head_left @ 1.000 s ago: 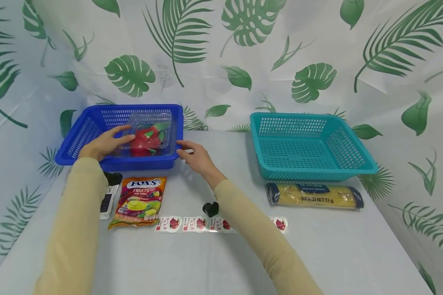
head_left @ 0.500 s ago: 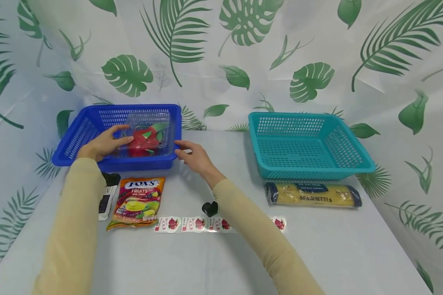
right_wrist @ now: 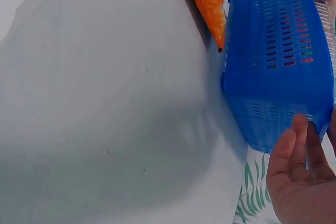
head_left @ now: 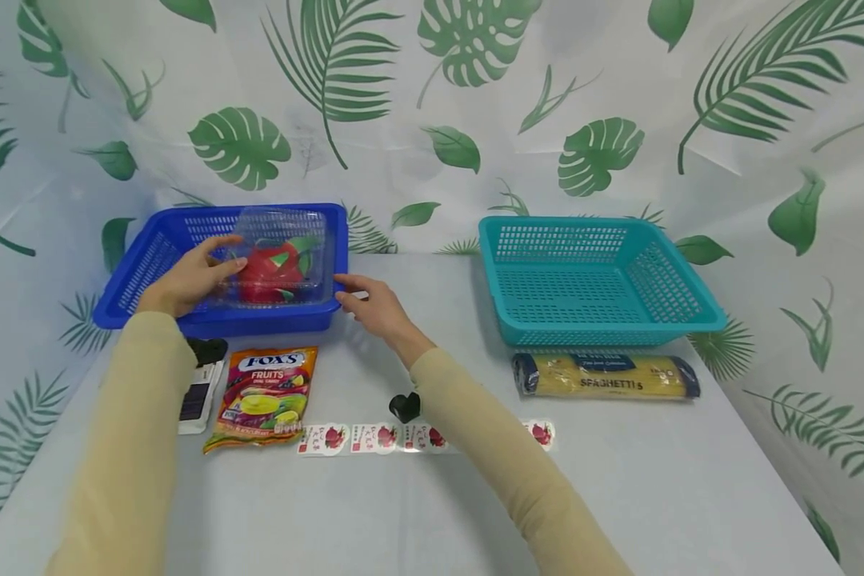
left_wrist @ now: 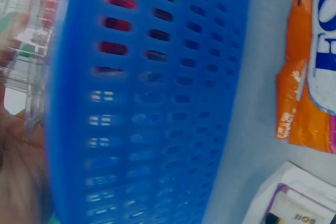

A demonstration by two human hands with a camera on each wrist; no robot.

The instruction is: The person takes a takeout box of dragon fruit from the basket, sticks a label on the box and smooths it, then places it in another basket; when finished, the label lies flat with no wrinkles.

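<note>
A clear plastic box (head_left: 282,228) with red, green-tipped fruit (head_left: 266,276) inside, apparently dragon fruit, is at the right part of the blue basket (head_left: 219,324). My left hand (head_left: 187,276) grips the box by its left side, thumb and fingers spread over that edge. In the left wrist view, part of the palm shows behind the basket's blurred rim, beside the clear plastic. At the basket's right end, my right hand (head_left: 376,306) pinches the rim. The right wrist view has fingertips (right_wrist: 300,121) against the outer wall there.
A teal basket (head_left: 612,332) stands at the right, a spaghetti pack (head_left: 608,376) before it. In front of the blue basket lie a Fox's candy bag (head_left: 262,396) and a white packet (head_left: 198,396). A strip of fruit stickers (head_left: 374,438) runs along the table.
The clear box has risen slightly in the blue basket, its far edge now higher against the rim, with my left hand on it. My right hand keeps its place at the rim.
</note>
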